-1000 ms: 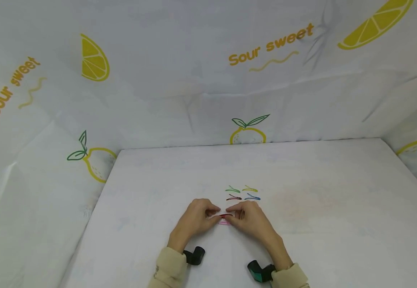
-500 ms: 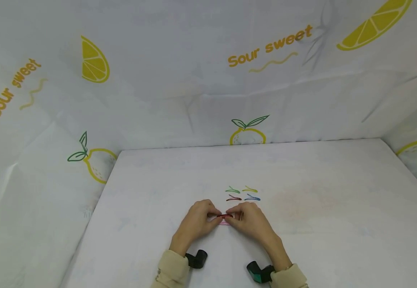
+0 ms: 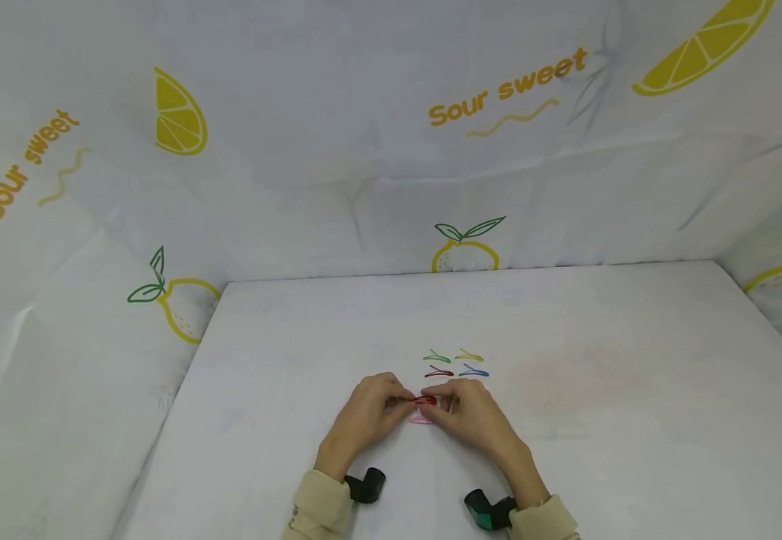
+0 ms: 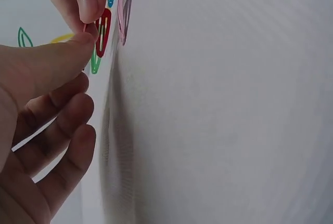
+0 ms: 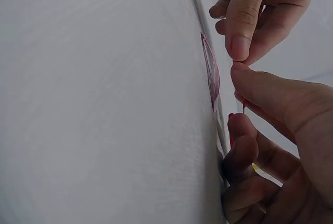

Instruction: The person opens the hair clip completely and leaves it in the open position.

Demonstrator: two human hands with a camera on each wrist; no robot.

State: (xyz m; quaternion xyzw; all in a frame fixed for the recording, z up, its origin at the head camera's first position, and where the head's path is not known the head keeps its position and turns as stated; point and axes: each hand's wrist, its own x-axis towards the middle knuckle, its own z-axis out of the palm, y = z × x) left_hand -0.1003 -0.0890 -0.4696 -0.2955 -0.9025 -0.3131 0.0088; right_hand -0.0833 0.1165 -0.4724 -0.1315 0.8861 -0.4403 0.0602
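Pinching a red clip [image 3: 427, 400] from either side, the left hand [image 3: 367, 409] and right hand [image 3: 468, 409] meet over the white table [image 3: 633, 375], well in from its far edge. Step in hand, by my reading: working the clip with the fingertips; next move likely needs a steady two-sided grip. Clip glossy, slim; fingertips hide its ends, so cannot tell whether snapped flat. Pink clip [image 3: 421, 420] just nearside; green [image 3: 437, 357], yellow [image 3: 469, 355], dark-red [image 3: 438, 371] and blue clips [image 3: 474, 370] toward the far edge.

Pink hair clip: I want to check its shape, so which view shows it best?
The right wrist view: there the pink hair clip appears close up, with both ends in frame. The left wrist view is also close but cuts it off at the top edge. The head view shows it only small.
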